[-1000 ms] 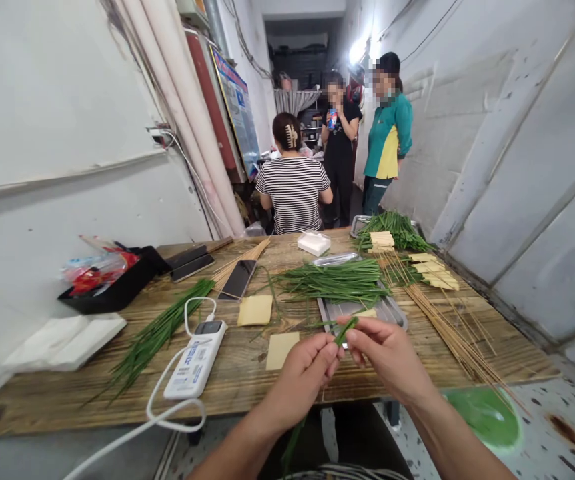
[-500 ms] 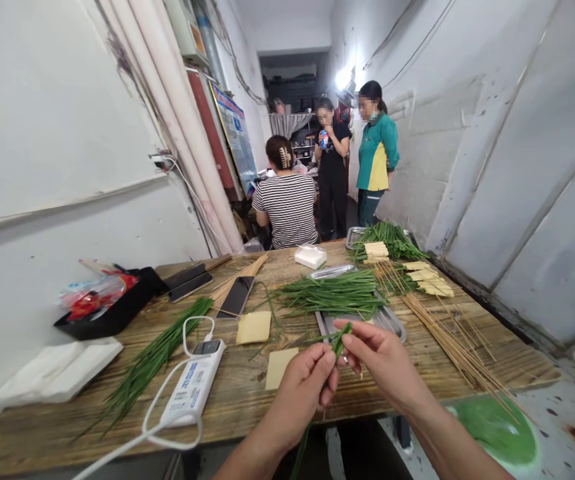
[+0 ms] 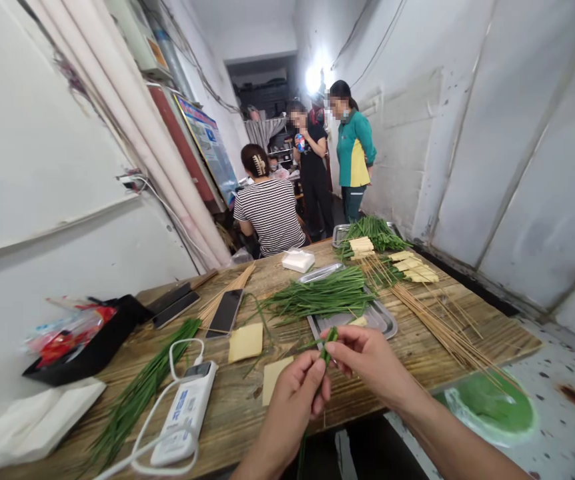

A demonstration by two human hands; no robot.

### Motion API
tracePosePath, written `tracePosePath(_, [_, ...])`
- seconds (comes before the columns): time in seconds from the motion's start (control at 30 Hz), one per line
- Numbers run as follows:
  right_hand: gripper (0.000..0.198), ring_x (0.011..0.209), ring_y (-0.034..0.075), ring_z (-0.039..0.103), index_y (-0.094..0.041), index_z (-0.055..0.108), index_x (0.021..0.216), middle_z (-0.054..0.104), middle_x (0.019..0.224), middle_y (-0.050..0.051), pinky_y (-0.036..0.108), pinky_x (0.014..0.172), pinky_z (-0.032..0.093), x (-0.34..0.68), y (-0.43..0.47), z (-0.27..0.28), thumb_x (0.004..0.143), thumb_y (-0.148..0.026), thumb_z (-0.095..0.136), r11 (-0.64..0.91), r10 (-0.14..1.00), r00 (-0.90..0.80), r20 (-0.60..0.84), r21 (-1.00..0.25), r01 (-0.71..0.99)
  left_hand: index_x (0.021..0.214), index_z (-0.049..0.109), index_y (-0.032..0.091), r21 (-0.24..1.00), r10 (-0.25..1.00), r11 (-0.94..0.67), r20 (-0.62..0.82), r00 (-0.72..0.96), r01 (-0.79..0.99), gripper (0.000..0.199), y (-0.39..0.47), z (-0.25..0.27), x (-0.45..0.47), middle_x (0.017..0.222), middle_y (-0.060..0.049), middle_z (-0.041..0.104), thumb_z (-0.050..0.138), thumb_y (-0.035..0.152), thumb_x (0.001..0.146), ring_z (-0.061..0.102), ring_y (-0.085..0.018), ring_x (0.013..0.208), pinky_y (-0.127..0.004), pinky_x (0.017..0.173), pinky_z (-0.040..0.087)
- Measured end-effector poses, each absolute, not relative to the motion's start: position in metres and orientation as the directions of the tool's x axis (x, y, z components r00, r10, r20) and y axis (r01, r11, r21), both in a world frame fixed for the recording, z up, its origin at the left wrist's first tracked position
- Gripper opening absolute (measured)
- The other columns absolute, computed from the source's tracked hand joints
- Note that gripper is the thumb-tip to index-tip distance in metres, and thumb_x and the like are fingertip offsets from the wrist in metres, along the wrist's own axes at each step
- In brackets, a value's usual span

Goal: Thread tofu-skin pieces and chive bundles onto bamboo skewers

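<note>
Between my two hands is a small folded bundle of green chives, its long ends hanging below the table edge. My left hand is closed round the lower part. The fingertips of my right hand pinch the bundle near its top. Just beyond, more chives lie across a metal tray. A single yellow tofu sheet lies left of my hands, and a stack of such sheets sits behind it.
Wooden skewers lie at right, near finished-looking rolls. At left are a power strip, loose chives, a phone, a black box and white napkins. Three people are beyond the table, one seated.
The camera view has turned slightly right, so the scene sits further left. Both hands still hold the chives, and the folded bundle now stands more upright between the fingers.
</note>
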State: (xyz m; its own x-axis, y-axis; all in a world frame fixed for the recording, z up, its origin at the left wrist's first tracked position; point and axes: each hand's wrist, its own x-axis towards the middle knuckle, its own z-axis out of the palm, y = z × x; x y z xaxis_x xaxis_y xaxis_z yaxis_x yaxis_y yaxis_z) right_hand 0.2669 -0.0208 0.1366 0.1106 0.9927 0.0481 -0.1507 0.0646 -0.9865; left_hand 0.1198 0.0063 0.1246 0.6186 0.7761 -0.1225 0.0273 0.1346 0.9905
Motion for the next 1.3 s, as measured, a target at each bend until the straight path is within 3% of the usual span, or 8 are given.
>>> tracePosePath(0.37, [0.035,0.049,0.006,0.04,-0.014,0.064,0.075,0.047,0.054,-0.005,0.02,0.047,0.031,0.262,-0.022,0.135,0.073,-0.049,0.066,0.092,0.988,0.133,0.073,-0.986,-0.141,0.083,0.053,0.015,0.99,0.827,-0.024,-0.057,0.559,0.137,0.041,0.008,0.12,0.118,0.059,0.003,0.05,0.053,0.056,0.083,0.036,-0.006,0.046,-0.018,0.046,0.026])
tracePosePath(0.67, [0.039,0.048,0.007,0.042,-0.015,0.061,0.069,0.05,0.054,-0.004,0.019,0.046,0.032,0.262,-0.021,0.134,0.075,-0.053,0.062,0.1,0.993,0.073,0.089,-0.979,-0.178,0.07,0.05,0.015,0.983,0.773,0.172,-0.175,0.61,0.064,0.047,0.008,0.119,0.111,0.053,0.006,0.039,0.054,0.061,0.08,0.025,-0.004,0.045,-0.018,0.043,0.02])
tracePosePath(0.8, [0.037,0.048,0.007,0.044,-0.015,0.061,0.067,0.053,0.055,-0.003,0.019,0.045,0.033,0.259,-0.022,0.128,0.077,-0.051,0.061,0.113,0.992,0.081,0.1,-0.978,-0.176,0.075,0.052,0.015,0.971,0.756,0.227,-0.222,0.616,0.073,0.046,0.009,0.12,0.11,0.052,0.006,0.041,0.058,0.061,0.077,0.025,-0.004,0.043,-0.018,0.042,0.021])
tracePosePath(1.0, [0.03,0.047,0.009,0.045,-0.017,0.068,0.079,0.053,0.055,-0.003,0.021,0.046,0.039,0.272,-0.021,0.123,0.077,-0.046,0.061,0.082,0.997,0.025,0.08,-0.989,-0.124,0.076,0.055,0.013,0.973,0.778,0.217,-0.219,0.589,0.075,0.047,0.007,0.115,0.107,0.05,0.007,0.042,0.061,0.06,0.075,0.026,-0.002,0.039,-0.017,0.041,0.019])
tracePosePath(1.07, [0.03,0.051,0.011,0.05,-0.017,0.069,0.094,0.06,0.063,-0.001,0.023,0.048,0.041,0.298,-0.009,0.122,0.079,-0.042,0.059,0.07,0.997,0.036,0.072,-0.997,0.038,0.076,0.056,0.013,0.972,0.793,0.225,-0.223,0.567,0.067,0.047,0.007,0.113,0.106,0.05,0.007,0.042,0.062,0.06,0.074,0.026,-0.002,0.039,-0.017,0.041,0.019])
tracePosePath(1.13, [0.028,0.058,0.013,0.054,-0.016,0.07,0.094,0.064,0.07,0.003,0.023,0.053,0.042,0.333,0.009,0.121,0.086,-0.035,0.05,0.063,0.979,0.143,0.147,-0.88,0.471,0.076,0.055,0.014,0.97,0.802,0.235,-0.226,0.553,0.056,0.047,0.007,0.112,0.104,0.052,0.006,0.043,0.063,0.06,0.074,0.026,-0.002,0.04,-0.017,0.04,0.019])
tracePosePath(1.2, [0.029,0.074,0.015,0.059,-0.016,0.07,0.087,0.066,0.082,0.006,0.022,0.063,0.042,0.368,0.03,0.116,0.09,-0.025,0.043,-0.103,0.972,0.178,0.154,-0.401,0.91,0.076,0.055,0.014,0.971,0.807,0.234,-0.224,0.546,0.053,0.047,0.006,0.112,0.104,0.052,0.006,0.044,0.063,0.06,0.073,0.026,-0.002,0.04,-0.017,0.04,0.019])
tracePosePath(1.3, [0.026,0.085,0.018,0.06,-0.012,0.07,0.082,0.066,0.092,0.012,0.023,0.067,0.041,0.402,0.054,0.104,0.088,-0.017,0.045,-0.179,0.975,0.2,0.099,-0.191,0.965,0.076,0.056,0.014,0.97,0.807,0.236,-0.229,0.544,0.057,0.049,0.006,0.112,0.104,0.05,0.007,0.043,0.063,0.062,0.072,0.026,-0.003,0.039,-0.017,0.039,0.02])
